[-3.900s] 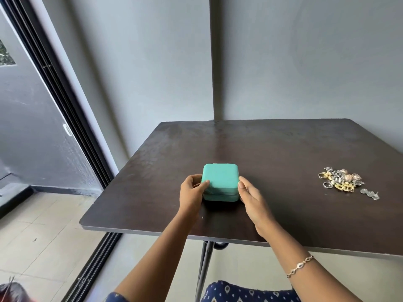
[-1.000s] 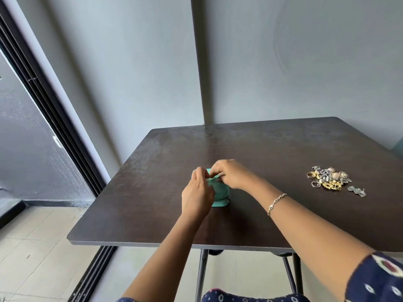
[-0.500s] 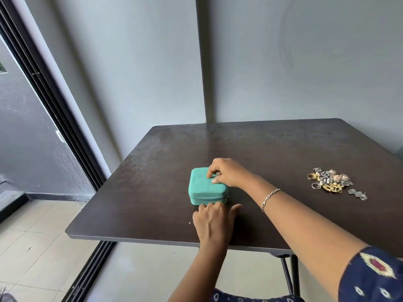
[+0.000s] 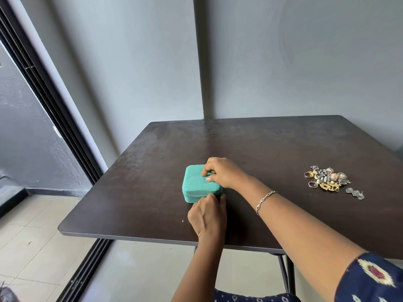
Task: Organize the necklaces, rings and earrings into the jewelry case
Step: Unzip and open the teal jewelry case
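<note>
Right hand (image 4: pixel 222 172): fingers (image 4: pixel 207 171) curled over the far right corner of the case (image 4: pixel 195 184), thumb flat on the lid, holding it down.
Left hand (image 4: pixel 207 214): fingers (image 4: pixel 210 198) bent close together at the case's near right corner, beside the zip pull (image 4: pixel 221 195); the tips are hidden, so I cannot tell if they pinch it.
Case: teal, closed, lying flat between the two sets of fingers.
Bracelet (image 4: pixel 265 198): thin chain on the right wrist.
Jewelry (image 4: pixel 327 178): loose gold and silver heap, well to the right of the right fingers.
Table (image 4: pixel 261 144): dark brown, carrying everything.
</note>
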`<state>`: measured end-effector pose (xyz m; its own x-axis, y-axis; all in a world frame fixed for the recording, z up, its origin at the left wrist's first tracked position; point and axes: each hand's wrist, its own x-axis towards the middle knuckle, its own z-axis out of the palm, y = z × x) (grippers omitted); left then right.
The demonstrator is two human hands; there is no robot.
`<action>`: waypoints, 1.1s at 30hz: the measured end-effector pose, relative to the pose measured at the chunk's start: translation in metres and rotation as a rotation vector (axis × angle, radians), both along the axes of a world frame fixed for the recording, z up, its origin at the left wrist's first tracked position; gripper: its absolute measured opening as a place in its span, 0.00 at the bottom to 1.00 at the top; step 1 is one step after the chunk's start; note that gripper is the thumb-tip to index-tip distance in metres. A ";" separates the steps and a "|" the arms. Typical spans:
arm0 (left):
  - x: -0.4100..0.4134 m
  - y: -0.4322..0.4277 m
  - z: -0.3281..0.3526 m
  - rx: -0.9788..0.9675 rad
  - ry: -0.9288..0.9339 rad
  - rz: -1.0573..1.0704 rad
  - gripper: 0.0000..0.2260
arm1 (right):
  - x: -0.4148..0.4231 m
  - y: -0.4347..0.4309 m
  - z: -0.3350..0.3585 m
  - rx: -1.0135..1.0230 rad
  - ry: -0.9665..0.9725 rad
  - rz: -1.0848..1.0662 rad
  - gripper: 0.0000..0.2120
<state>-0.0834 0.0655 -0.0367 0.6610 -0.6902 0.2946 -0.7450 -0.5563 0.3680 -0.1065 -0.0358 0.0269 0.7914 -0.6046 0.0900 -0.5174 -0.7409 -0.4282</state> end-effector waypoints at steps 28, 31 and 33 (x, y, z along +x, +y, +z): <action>0.088 0.047 0.008 0.051 -0.124 -0.007 0.14 | 0.001 0.004 0.000 0.003 -0.006 -0.045 0.10; 0.094 0.043 0.009 0.073 -0.144 -0.018 0.14 | 0.001 0.006 0.000 -0.004 0.000 -0.056 0.10; 0.102 0.040 0.009 0.072 -0.150 -0.036 0.13 | 0.001 0.006 0.000 -0.004 0.001 -0.059 0.10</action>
<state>0.0181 0.1059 -0.0273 0.5877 -0.7357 0.3368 -0.8086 -0.5490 0.2117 -0.1055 -0.0298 0.0267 0.7545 -0.6498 0.0920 -0.5605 -0.7110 -0.4247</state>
